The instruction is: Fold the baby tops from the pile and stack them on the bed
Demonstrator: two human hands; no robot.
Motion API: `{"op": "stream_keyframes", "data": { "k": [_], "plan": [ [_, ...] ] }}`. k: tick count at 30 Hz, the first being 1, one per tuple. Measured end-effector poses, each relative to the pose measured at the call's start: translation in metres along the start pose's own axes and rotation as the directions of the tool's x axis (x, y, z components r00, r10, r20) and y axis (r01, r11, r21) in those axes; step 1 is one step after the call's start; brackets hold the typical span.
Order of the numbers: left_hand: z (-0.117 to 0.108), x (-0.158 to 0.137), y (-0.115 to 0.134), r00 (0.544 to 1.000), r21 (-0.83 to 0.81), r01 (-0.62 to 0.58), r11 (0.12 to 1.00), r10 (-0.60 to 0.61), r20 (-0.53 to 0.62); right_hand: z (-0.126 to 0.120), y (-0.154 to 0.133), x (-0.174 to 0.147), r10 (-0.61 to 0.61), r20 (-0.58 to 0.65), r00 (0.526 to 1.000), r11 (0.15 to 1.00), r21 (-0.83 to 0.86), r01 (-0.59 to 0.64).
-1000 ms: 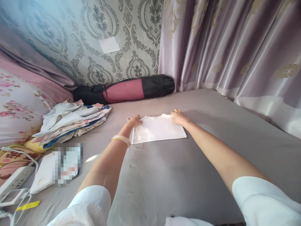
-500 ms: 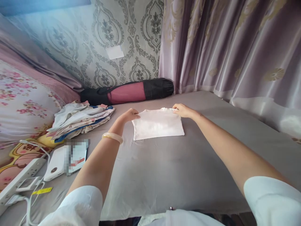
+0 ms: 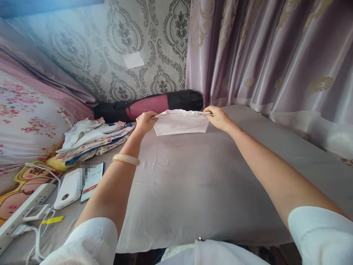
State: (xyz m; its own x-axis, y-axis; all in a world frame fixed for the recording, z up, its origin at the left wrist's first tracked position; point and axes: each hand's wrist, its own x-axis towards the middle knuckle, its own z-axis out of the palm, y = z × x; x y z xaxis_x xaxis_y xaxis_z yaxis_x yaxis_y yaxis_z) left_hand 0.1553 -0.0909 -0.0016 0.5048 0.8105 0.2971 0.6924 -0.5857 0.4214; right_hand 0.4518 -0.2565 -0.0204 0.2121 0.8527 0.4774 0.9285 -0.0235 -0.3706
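A folded white garment (image 3: 180, 124), perhaps a small shirt, hangs stretched between my two hands above the grey sheet (image 3: 204, 191). My left hand (image 3: 146, 122) pinches its upper left corner. At the upper right corner, my right hand (image 3: 217, 117) grips the cloth between thumb and fingers. The garment's top edge is slightly ruffled and faces up, and its lower edge hangs toward me. To the left of my left hand lies a stack of folded clothes (image 3: 93, 138) in white, blue and patterned cloth.
A black and maroon rolled bag (image 3: 149, 105) lies along the patterned wall. Left of my forearm are a phone (image 3: 93, 180), a white power bank (image 3: 68, 187), and a power strip (image 3: 27, 204) with cables. Purple curtains (image 3: 261, 55) hang at the right.
Both hands have lifted the white garment off the sheet and moved it away from me, toward the rolled bag. It now tilts and looks shorter from front to back.
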Motion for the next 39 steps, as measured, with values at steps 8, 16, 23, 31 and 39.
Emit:
{"op": "stream_keyframes", "data": {
  "k": [8,16,23,31,39],
  "plan": [
    [0.026,-0.058,-0.020,0.986,0.127,-0.166,0.978,0.162,0.037,0.023,0.007,-0.058,-0.196,0.030,0.980,0.976,-0.089,0.198],
    [0.052,-0.122,-0.043,0.926,0.057,-0.339,0.939,0.323,0.194,0.039,0.013,-0.121,-0.268,0.236,0.934,0.953,-0.077,0.293],
    [0.074,-0.149,-0.058,0.885,0.063,-0.397,0.916,0.364,0.289,0.048,0.008,-0.146,-0.262,0.337,0.904,0.952,-0.061,0.299],
    [0.056,-0.158,-0.033,0.897,0.102,-0.332,0.938,0.281,0.340,0.039,-0.002,-0.143,-0.172,0.400,0.900,0.965,-0.116,0.236],
    [0.089,-0.118,0.026,0.985,0.177,-0.091,0.980,0.063,0.160,0.075,-0.051,-0.097,-0.094,0.334,0.938,0.976,-0.156,0.153]
  ]
}}
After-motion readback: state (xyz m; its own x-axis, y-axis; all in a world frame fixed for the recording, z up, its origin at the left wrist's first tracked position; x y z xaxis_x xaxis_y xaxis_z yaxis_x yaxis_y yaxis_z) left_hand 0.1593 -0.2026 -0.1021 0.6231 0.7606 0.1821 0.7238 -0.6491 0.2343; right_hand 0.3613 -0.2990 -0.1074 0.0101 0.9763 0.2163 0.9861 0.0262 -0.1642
